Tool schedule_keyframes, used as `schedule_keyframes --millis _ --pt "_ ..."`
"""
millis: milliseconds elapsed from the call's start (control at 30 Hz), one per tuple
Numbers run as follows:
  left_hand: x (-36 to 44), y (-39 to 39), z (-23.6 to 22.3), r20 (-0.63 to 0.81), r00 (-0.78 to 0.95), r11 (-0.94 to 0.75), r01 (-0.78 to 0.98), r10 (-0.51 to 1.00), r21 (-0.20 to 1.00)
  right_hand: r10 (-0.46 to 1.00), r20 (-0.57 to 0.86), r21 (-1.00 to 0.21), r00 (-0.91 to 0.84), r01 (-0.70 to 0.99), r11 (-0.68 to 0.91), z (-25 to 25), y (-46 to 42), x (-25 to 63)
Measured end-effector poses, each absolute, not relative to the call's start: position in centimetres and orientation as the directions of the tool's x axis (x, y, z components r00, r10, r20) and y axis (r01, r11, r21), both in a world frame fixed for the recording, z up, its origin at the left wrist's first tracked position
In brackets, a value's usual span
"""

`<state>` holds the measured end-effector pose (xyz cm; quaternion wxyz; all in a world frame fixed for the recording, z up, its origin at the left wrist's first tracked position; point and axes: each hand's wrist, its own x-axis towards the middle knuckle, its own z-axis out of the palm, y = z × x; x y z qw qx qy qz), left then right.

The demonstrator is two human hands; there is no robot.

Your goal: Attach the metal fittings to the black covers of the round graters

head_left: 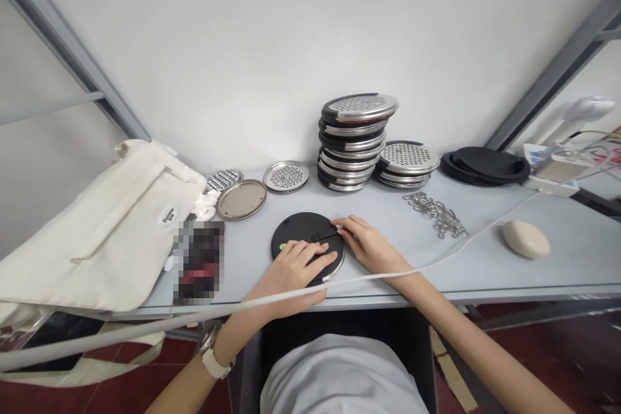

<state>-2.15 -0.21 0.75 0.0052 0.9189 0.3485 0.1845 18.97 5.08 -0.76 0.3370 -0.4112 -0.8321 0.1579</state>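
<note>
A round black grater holder [303,226], with a silvery rim showing at its right edge, lies on the table in front of me. My left hand [303,265] rests on its top, fingers spread over the near half and thumb by the front edge. At the holder's right rim, my right hand [363,242] pinches with thumb and fingertips beside a straight dark slot. What exactly sits between those fingertips is too small to make out. Behind stand a tall stack of round graters [356,142] and a lower grater stack [407,165].
Loose grater discs [286,176] and a plain metal disc [241,199] lie back left, near a cream bag [107,233]. Metal clips [436,213], black round covers [485,165] and a beige mouse [525,239] are at right. A white cable [378,277] crosses in front of my arms.
</note>
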Motion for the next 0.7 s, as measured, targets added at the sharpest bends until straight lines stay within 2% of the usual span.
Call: schedule_keyframes --millis 700 --pt "-2.17 -0.19 0.66 0.347 0.688 -0.76 0.636 0.637 0.133 0.789 0.445 -0.549 -0.423 0.567 0.614 -0.66 4.94 18.89"
